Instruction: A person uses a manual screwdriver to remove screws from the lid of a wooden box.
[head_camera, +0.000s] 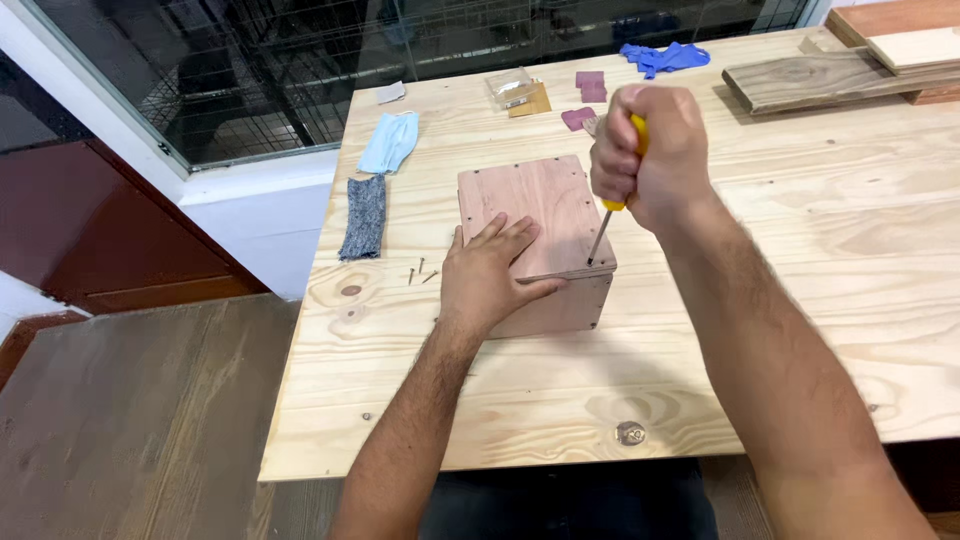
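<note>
Head view: pale pine table beside dark window.

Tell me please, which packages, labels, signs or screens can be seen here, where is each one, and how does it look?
Clear plastic packet: far side of the table, beyond the wooden box; small, flat, see-through, lying on a tan card.
No labels, signs or screens can be seen.
The left hand rests on the box; the right hand grips a yellow-handled screwdriver.
</note>
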